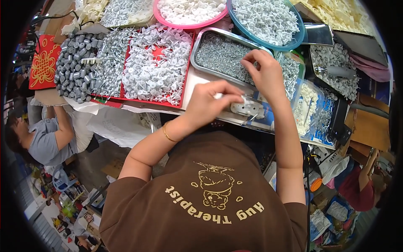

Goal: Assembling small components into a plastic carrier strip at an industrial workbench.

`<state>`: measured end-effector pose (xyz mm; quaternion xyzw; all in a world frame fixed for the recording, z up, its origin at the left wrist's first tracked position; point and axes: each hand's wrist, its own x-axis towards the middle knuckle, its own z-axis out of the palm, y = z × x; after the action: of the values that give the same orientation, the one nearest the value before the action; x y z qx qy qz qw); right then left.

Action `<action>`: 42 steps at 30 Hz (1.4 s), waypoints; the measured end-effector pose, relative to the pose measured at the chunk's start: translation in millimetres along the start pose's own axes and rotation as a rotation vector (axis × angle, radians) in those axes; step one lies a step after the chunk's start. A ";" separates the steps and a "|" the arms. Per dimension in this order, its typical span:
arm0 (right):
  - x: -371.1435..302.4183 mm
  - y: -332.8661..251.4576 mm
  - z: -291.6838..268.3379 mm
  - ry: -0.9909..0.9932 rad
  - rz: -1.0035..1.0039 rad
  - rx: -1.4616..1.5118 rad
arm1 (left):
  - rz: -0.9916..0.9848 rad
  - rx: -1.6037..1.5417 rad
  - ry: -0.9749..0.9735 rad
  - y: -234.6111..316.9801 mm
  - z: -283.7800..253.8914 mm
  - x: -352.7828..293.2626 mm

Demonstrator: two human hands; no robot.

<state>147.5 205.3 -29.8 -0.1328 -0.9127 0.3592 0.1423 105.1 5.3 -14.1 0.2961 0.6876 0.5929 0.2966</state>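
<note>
From the head view, I saw a metal tray (pixel 222 77) of small nails (pixel 222 52) on the bench (pixel 192 86). The person's right hand (pixel 265 70) hung over the tray's right end, thumb and forefinger almost meeting; I couldn't tell whether they gripped a nail. In front of the tray, the left hand (pixel 210 101) had its fingers bent around small white pieces (pixel 218 95), beside a white holed block (pixel 248 109). White clips (pixel 155 69) lay left of the tray, a teal basin (pixel 299 37) behind it

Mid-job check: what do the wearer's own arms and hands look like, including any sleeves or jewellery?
The left hand and right hand are ungloved. A thin gold-coloured bangle circles the left wrist; nothing shows on the right wrist. Short brown sleeves leave both forearms uncovered.
</note>
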 end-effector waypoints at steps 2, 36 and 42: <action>11.2 4.6 8.8 0.017 -0.114 -0.096 | 0.344 0.223 0.009 -14.6 7.3 0.2; -11.8 -14.9 -12.5 0.039 0.084 0.262 | 0.424 0.483 -0.066 -28.0 6.2 8.5; -39.6 -13.4 -37.3 0.082 0.172 0.279 | 0.603 0.856 0.598 -6.3 -133.7 92.3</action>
<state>195.4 205.2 -0.8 -0.2037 -0.8329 0.4873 0.1651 -56.6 -10.9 -9.4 0.3914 0.8045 0.3789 -0.2365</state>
